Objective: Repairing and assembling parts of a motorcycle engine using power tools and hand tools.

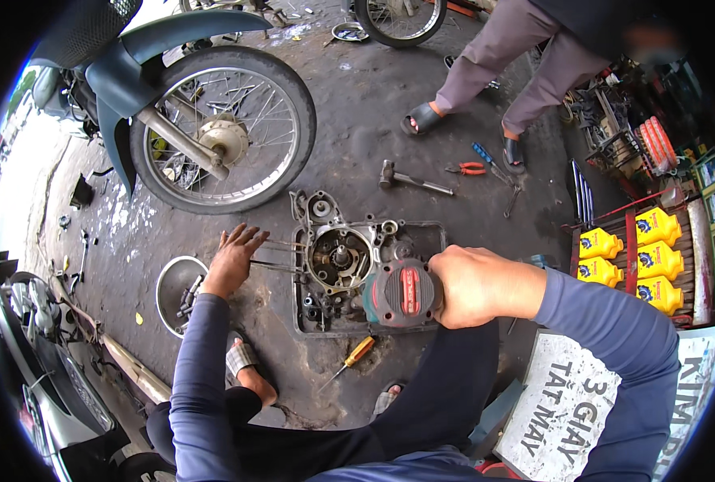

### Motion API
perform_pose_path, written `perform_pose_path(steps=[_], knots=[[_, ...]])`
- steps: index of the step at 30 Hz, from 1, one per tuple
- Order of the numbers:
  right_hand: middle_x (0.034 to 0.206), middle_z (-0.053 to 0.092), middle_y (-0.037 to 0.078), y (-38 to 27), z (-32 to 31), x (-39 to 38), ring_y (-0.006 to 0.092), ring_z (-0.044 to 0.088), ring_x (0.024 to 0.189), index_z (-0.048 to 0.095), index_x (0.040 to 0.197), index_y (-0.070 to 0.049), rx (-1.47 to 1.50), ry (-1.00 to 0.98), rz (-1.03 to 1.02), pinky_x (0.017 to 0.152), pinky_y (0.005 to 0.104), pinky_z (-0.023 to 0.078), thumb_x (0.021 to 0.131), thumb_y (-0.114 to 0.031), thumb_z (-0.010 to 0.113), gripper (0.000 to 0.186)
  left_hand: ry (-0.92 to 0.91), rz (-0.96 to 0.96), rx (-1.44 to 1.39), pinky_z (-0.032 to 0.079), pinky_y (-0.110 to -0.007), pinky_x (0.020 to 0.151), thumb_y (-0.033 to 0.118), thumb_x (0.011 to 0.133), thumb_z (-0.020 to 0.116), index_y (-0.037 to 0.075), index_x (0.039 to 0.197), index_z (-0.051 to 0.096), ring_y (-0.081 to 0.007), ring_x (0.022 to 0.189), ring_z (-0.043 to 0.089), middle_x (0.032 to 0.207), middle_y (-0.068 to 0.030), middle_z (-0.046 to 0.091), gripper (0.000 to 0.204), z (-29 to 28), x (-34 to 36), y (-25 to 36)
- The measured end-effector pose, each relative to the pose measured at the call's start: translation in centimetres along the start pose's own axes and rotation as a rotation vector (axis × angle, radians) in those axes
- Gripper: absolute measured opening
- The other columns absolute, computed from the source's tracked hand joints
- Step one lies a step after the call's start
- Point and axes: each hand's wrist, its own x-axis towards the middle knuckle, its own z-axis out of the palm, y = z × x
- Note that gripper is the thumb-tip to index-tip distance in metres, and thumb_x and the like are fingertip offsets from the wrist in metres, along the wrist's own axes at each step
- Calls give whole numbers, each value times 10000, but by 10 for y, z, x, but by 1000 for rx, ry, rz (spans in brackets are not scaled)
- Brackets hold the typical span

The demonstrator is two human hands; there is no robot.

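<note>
My right hand is wrapped round the handle of a cordless power driver with a black and red rear end. The driver is held over the right part of an opened motorcycle engine case, and its body hides its tip and whatever it meets there. My left hand has its fingers stretched out at the ends of the long metal studs on the left side of the case. Whether the fingertips press on the studs is hard to tell. The case lies in a dark shallow tray.
A metal bowl with small parts stands at left, and a yellow-handled screwdriver lies nearer me. Beyond are a hammer, red pliers and a motorcycle wheel. Another person stands far right; yellow bottles fill a rack.
</note>
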Motion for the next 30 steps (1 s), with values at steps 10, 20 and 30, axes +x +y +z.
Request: perform_pose_path(steps=[10,20,30], knots=[[794,669,256,10,-4,-6,438,668,846,664,805,41,47,25,-53,747,471,552,742,-126,628,182,266,362,-546,505,-417,937,-4,687,714,39,1099,646,-359,1071,610,1108,-149,641,420,-63,-3,141],[753,663,232,27,-27,-42,431,664,802,660,788,28,95,190,-161,712,466,546,732,-123,634,163,307,564,-596,545,-407,793,-23,681,734,-3,1041,672,-401,899,670,986,-187,702,366,-40,2,224],[858,685,255,64,5,-32,433,670,899,689,840,20,130,82,65,783,477,550,734,-117,634,182,221,549,-676,537,-429,729,7,681,749,12,999,688,-397,824,657,888,-187,685,324,2,31,254]])
